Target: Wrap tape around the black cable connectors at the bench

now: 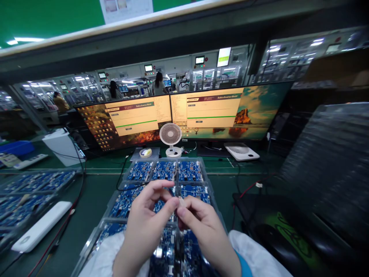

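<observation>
My left hand (152, 215) and my right hand (201, 225) meet above a clear tray (211, 188) of blue circuit boards (138, 170). Between the right thumb and forefinger is pinched a small whitish piece (181, 202), too small to identify. The left thumb tip touches it, with the left fingers curled and something dark partly showing behind them. A thin black cable (129, 189) runs over the tray from the left and disappears behind my left hand. Below my hands, more boards lie partly covered by my wrists and sleeves.
Two monitors (135, 119) stand behind a small white fan (170, 134) and a tape roll (145, 153). Another board tray (37, 184) and a white device (43, 227) lie left. Right are a mouse (271, 238) and stacked clear trays (325, 169). Several people work beyond.
</observation>
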Demonstrator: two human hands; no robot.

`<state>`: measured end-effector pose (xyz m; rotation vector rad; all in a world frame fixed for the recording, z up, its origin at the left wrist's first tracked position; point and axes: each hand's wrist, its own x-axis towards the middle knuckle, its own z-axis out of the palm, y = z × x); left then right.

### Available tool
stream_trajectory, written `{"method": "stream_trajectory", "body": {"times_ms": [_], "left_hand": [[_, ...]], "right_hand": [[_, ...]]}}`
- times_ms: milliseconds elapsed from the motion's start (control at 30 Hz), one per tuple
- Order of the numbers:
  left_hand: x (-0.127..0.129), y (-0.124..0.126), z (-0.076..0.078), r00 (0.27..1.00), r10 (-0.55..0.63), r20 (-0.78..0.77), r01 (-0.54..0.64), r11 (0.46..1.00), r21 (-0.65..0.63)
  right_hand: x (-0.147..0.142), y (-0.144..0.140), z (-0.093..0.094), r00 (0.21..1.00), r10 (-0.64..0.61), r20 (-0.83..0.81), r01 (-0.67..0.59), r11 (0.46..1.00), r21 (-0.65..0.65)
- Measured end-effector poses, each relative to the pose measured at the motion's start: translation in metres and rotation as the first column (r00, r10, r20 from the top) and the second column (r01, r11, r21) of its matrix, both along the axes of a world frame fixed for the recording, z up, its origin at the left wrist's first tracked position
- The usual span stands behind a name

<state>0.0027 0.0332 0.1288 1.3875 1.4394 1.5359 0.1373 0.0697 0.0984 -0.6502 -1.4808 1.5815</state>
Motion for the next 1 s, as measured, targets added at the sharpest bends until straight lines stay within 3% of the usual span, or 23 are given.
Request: {"method": "stream_trajectory", "body": {"times_ms": [133,367,467,600,733,1000], "left_hand": [[0.002,0.000,0.001,0.998,0.008,0.059,-0.009,1.000,0.015],[0.017,0.002,-0.007,0.956,-0.036,0.290,0.024,0.999,0.046],[0.012,0.004,-0.007,0.961,-0.060,0.269,0.041,0.996,0.074],[-0.001,0.004,-0.001,0.977,-0.029,0.210,0.019,0.999,0.051],[-0.003,0.004,0.004,0.978,-0.062,0.201,0.073,0.996,-0.048],[0.002,0.006,0.004,0.981,-0.163,0.105,0.169,0.985,-0.043]], "right_hand": [[0.001,-0.001,0.000,1.000,0.012,-0.028,-0.011,1.000,0.026],[0.001,-0.003,-0.001,0.995,-0.069,-0.077,0.073,0.996,0.057],[0.002,-0.003,0.000,0.995,-0.099,0.011,0.095,0.974,0.204],[0.007,0.000,0.000,0.961,-0.257,0.100,0.189,0.879,0.438],[0.011,0.008,0.000,0.945,-0.321,0.070,0.258,0.857,0.445],[0.011,0.012,0.004,0.950,-0.309,0.055,0.256,0.864,0.433]]}}
